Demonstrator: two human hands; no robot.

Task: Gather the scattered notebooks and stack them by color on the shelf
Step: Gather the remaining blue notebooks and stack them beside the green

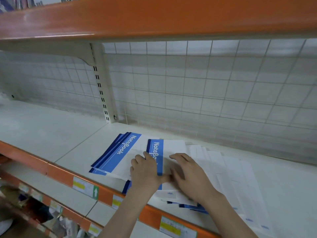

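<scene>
Two hands lie flat on the top blue notebook (157,157): left hand (145,170) and right hand (185,172), fingers spread, pressing it. Loose blue stack (115,152) left of them; white notebooks (231,177) fanned right. Shelf (51,134) sorting judged partial.

I have one view only, from the camera on my head, looking forward and down into a white metal shelf (51,134) with an orange front edge. It sits close: my forearms enter from the bottom edge, the orange upper shelf board (154,16) spans the top, and the white wire-grid back panel (214,86) faces me.
</scene>
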